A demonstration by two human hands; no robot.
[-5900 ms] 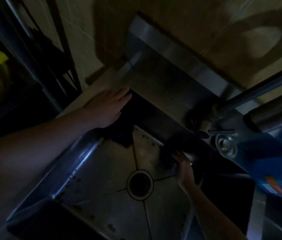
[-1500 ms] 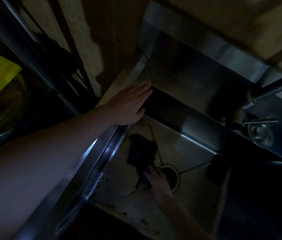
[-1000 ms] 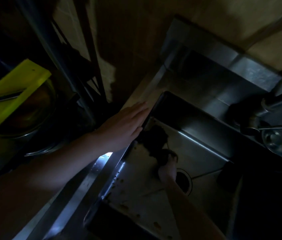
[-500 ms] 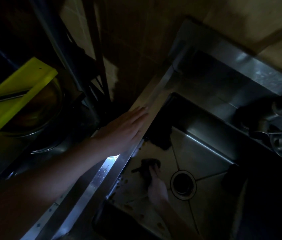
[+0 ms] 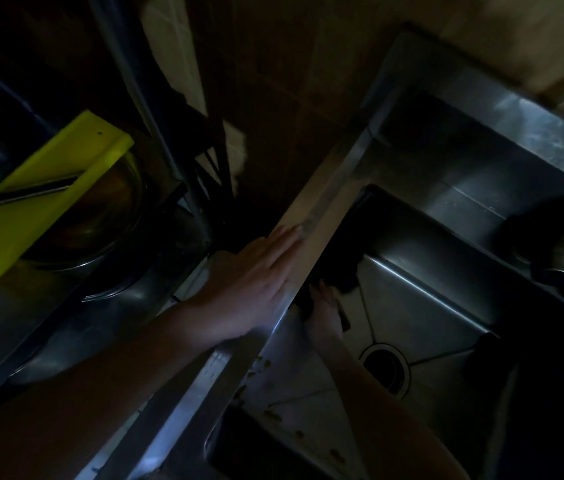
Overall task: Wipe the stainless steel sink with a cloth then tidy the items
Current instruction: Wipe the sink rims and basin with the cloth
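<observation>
Pressing a dark cloth [image 5: 337, 278] against the sink's [image 5: 422, 299] left wall, the right hand [image 5: 324, 313] has moved up from the basin floor since a moment ago. The left hand [image 5: 256, 285], fingers spread flat, still braces the left rim; a yellow slicer [image 5: 31, 209] over a bowl [image 5: 100, 230] lies far left, the drain [image 5: 386, 370] just right of the forearm.

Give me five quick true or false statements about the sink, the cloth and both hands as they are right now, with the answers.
1. The left hand lies flat on the sink rim. True.
2. The right hand is down in the basin, on the dark cloth. True.
3. The cloth covers the drain. False: the drain is uncovered, and the cloth is near the far left corner of the basin, away from it.
4. The yellow board is in the basin. False: it sits outside the sink, to the left, over a bowl.
5. Both hands grip the cloth. False: only the right hand is at the cloth; the left one rests open on the rim.
</observation>
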